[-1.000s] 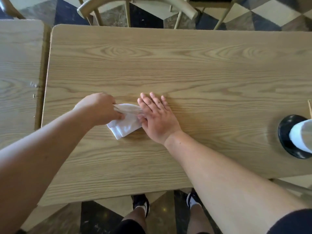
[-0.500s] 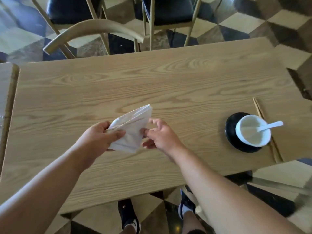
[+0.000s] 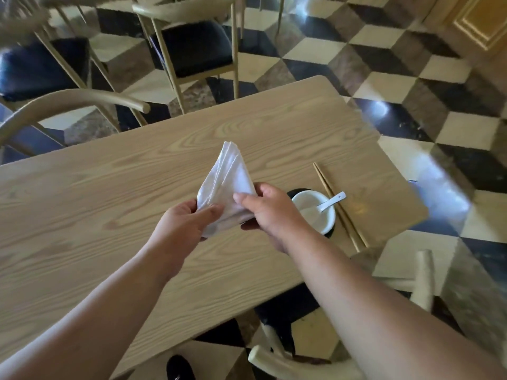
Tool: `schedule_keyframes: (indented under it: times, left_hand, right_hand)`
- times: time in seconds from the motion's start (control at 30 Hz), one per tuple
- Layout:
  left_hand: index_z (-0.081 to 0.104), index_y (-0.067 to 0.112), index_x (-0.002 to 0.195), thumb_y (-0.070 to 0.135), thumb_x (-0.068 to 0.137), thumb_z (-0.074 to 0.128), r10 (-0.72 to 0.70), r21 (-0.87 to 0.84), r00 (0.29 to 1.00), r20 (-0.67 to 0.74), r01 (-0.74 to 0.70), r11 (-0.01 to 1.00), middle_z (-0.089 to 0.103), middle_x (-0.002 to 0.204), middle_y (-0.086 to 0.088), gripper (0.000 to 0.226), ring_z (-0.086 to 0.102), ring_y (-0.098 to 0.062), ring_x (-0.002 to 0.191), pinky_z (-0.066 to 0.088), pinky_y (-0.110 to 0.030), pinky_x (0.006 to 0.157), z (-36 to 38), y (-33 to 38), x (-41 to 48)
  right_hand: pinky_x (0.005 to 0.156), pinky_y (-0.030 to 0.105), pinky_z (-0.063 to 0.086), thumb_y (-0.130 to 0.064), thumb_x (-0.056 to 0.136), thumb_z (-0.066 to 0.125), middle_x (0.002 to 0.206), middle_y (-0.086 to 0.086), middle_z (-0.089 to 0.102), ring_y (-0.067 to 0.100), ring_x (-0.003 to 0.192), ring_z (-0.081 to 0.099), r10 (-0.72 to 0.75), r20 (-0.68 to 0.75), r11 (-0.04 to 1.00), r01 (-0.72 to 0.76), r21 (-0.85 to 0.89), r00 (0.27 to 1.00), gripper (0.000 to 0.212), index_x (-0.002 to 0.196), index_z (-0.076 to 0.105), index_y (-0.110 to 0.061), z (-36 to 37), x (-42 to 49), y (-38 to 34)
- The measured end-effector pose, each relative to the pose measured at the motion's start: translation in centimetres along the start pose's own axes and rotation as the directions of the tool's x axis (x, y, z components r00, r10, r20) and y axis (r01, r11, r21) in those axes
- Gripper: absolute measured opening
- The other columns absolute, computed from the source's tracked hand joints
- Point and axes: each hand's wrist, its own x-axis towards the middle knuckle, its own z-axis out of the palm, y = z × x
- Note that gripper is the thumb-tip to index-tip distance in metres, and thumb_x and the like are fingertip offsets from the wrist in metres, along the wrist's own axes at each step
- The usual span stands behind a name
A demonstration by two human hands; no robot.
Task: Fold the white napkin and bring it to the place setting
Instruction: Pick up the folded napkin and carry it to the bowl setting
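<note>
One wooden table [image 3: 109,201]. One folded white napkin [image 3: 227,174]. Two bare hands: left hand [image 3: 181,229] and right hand [image 3: 274,215]. One white bowl [image 3: 310,219], one white spoon [image 3: 333,201], one black saucer [image 3: 295,192] and two chopsticks [image 3: 327,187]. Four chairs, each partly in frame: upper left [image 3: 41,67], upper centre [image 3: 192,45], a curved backrest at left [image 3: 71,100], and lower right [image 3: 424,278]. One black shoe [image 3: 179,367] at the bottom edge.

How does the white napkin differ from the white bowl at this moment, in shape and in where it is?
The napkin is a folded triangle, point up; the bowl is round. The napkin is held above the table by the left hand and the right hand; the bowl stands on a black saucer. The bowl holds a spoon; the napkin holds nothing. Both are white.
</note>
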Motion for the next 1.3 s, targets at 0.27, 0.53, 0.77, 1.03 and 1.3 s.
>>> schedule_keyframes:
  times: [0.27, 0.53, 0.77, 1.03, 1.3]
  left_hand:
    - [0.076, 0.017, 0.100, 0.029, 0.095, 0.077, 0.151, -0.036, 0.988, -0.012, -0.151, 0.988, 0.076, 0.076, 0.009, 0.012, 0.067, -0.001, 0.063, 0.051, -0.015, 0.057, 10.5, 5.1, 1.6]
    - [0.076, 0.017, 0.104, 0.051, 0.079, 0.077, 0.099, 0.119, 0.985, 0.139, -0.116, 0.986, 0.083, 0.094, -0.004, 0.042, 0.079, -0.030, 0.088, 0.065, -0.050, 0.087, 17.4, 9.6, 6.1]
    - [0.077, 0.017, 0.107, 0.024, 0.092, 0.078, 0.127, 0.134, 0.979, 0.159, -0.149, 0.980, 0.083, 0.100, -0.004, 0.017, 0.080, -0.024, 0.096, 0.064, -0.045, 0.090, 23.9, 12.6, 11.4]
    - [0.077, 0.014, 0.109, 0.020, 0.088, 0.080, 0.089, 0.180, 0.984, 0.155, -0.117, 0.977, 0.082, 0.104, -0.008, 0.022, 0.080, -0.028, 0.096, 0.065, -0.054, 0.091, 30.6, 12.7, 14.9]
    - [0.072, 0.018, 0.108, 0.025, 0.089, 0.085, 0.042, 0.529, 0.975, 0.217, -0.153, 0.834, 0.075, 0.102, -0.008, 0.024, 0.072, -0.021, 0.081, 0.057, -0.030, 0.062, 32.8, 12.5, 19.5]
  right_hand:
    - [0.077, 0.041, 0.062, -0.029, 0.086, 0.077, 0.096, 0.015, 0.080, 0.031, 0.089, 0.078, -0.069, -0.145, 0.947, 0.111, 0.301, 0.987, 0.030, 0.107, 0.076, -0.007, -6.6, -0.2, -2.0]
    - [0.084, 0.055, 0.064, -0.013, 0.097, 0.066, 0.111, 0.021, 0.078, 0.037, 0.103, 0.077, -0.047, -0.132, 0.979, 0.072, 0.191, 0.990, 0.019, 0.111, 0.076, -0.006, -15.6, 0.9, -4.2]
    - [0.103, 0.064, 0.052, -0.011, 0.098, 0.067, 0.116, 0.023, 0.076, 0.042, 0.113, 0.071, 0.009, -0.177, 0.971, 0.034, 0.235, 0.984, 0.020, 0.117, 0.073, -0.008, -22.2, 1.1, -4.6]
    - [0.083, 0.039, 0.062, -0.018, 0.096, 0.073, 0.114, 0.022, 0.076, 0.032, 0.097, 0.074, 0.094, -0.124, 0.982, -0.072, 0.173, 0.988, 0.027, 0.118, 0.070, -0.003, -28.8, 2.2, -3.2]
    - [0.064, 0.030, 0.061, -0.027, 0.098, 0.074, 0.095, 0.012, 0.079, 0.022, 0.071, 0.073, 0.139, -0.219, 0.988, -0.149, -0.030, 0.966, 0.019, 0.101, 0.074, -0.008, -33.4, 3.5, -0.6]
